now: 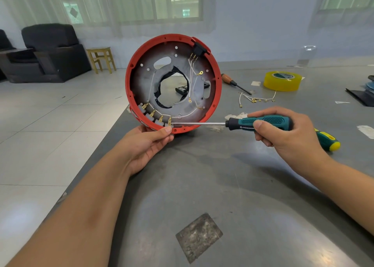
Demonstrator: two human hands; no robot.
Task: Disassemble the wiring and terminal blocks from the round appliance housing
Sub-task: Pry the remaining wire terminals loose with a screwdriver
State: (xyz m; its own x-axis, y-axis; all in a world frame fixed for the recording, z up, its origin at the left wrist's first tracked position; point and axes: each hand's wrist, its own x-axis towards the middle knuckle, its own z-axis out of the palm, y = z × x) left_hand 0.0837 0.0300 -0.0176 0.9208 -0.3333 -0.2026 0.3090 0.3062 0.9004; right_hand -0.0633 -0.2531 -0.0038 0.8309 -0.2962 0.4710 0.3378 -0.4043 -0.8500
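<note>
- Red round housing [217, 78]: standing on edge at the near-left corner of the grey table [232, 185], open side facing the camera
- Left hand [145, 143]: gripping the lower rim, thumb pressing on top
- Right hand [287, 131]: fingers curling round the teal screwdriver [261, 122], whose tip is reaching the rightmost brass terminal [169, 122]
- Step, as judged: working that terminal loose; three more terminals and white wires [187, 113] remaining
- Next move calling for steady levering without slipping
- Removed wires [255, 99]: lying beside the yellow tape roll [282, 81]
</note>
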